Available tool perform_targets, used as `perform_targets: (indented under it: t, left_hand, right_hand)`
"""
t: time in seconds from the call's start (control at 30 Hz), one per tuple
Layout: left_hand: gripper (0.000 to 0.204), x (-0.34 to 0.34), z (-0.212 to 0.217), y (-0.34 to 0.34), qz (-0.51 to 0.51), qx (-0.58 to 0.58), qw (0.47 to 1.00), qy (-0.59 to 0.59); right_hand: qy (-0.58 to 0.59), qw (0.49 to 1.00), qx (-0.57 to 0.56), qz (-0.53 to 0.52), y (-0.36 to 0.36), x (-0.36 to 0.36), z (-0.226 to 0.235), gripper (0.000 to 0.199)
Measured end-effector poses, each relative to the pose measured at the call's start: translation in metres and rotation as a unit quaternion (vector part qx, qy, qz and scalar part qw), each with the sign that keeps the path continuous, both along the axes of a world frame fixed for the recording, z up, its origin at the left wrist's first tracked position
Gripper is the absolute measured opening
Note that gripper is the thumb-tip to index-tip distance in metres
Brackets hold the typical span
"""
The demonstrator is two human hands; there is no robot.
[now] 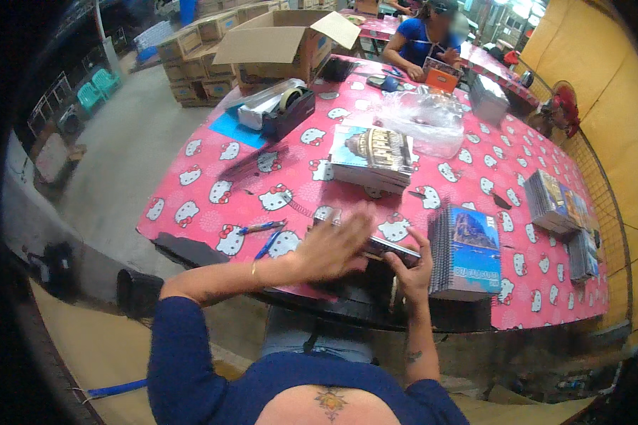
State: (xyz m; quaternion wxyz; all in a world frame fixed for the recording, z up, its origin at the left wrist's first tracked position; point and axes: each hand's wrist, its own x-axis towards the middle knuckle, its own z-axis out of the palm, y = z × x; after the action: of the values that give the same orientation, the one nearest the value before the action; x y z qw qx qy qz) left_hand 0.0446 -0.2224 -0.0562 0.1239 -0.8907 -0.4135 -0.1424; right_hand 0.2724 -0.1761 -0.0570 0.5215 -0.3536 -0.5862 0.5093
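My left hand lies flat with spread fingers on top of a thin notebook at the table's near edge; the hand is blurred. My right hand grips that notebook's right end from below, thumb on top. Just right of it stands a stack of spiral notebooks with a blue picture cover. A second stack of notebooks lies further back at the table's middle.
The table wears a pink cartoon-cat cloth. Two blue pens lie left of my hands. A tape dispenser, an open cardboard box, a clear plastic bag and more notebook stacks stand around. Another person works at the far end.
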Motion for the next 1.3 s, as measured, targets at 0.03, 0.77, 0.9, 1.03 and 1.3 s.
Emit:
perform_targets:
  t: [0.03, 0.77, 0.9, 1.03, 1.3]
  left_hand:
    - [0.084, 0.001, -0.009, -0.002, -0.025, 0.018, 0.999, 0.023]
    - [0.081, -0.002, 0.002, 0.001, -0.053, -0.002, 0.998, 0.024]
    - [0.082, 0.016, 0.061, 0.043, 0.113, 0.069, 0.991, -0.016]
    - [0.082, 0.013, -0.001, -0.003, -0.085, 0.025, 0.996, -0.020]
    - [0.088, 0.019, -0.006, -0.002, -0.058, 0.032, 0.998, -0.015]
  right_hand:
    - [0.002, 1.000, 0.007, -0.001, 0.002, 0.000, -0.005, 0.067]
    - [-0.036, 0.990, -0.046, 0.132, 0.006, -0.008, -0.015, 0.022]
    - [-0.091, 0.988, -0.004, 0.123, 0.012, -0.007, -0.018, 0.029]
    - [-0.047, 0.989, -0.002, 0.141, 0.012, -0.013, -0.022, 0.027]
    - [-0.060, 0.987, 0.031, 0.148, 0.015, -0.013, -0.024, 0.023]
